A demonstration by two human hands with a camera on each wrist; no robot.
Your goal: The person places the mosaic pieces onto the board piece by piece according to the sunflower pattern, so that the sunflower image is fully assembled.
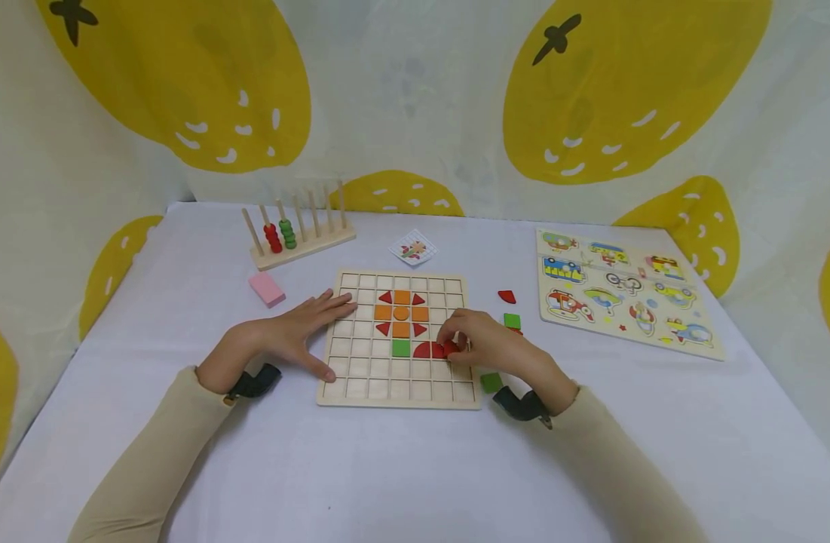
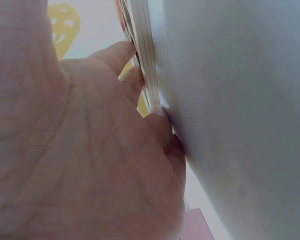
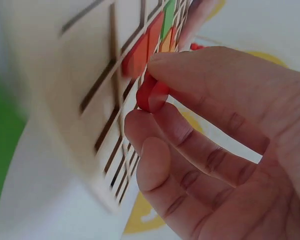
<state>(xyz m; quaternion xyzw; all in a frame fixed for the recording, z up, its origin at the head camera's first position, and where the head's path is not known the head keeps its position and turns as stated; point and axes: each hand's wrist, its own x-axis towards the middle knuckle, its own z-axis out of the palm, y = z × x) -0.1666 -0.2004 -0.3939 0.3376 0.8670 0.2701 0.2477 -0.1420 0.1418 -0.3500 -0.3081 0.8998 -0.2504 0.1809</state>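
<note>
A wooden grid board lies on the white table. My left hand rests at its left edge, fingers spread and fairly straight, thumb on the lower left corner. Over the right side, my right hand pinches a small red rounded piece between thumb and fingers, close over the grid. Just left of it, red curved pieces lie in the cells. Beside these is a green square. Above, orange squares surround an orange circle, with red triangles at the corners.
Right of the board lie a red quarter-round and green squares. A pattern card sits behind it. Back left stand a peg rack with beads and a pink block. A picture puzzle lies at the right.
</note>
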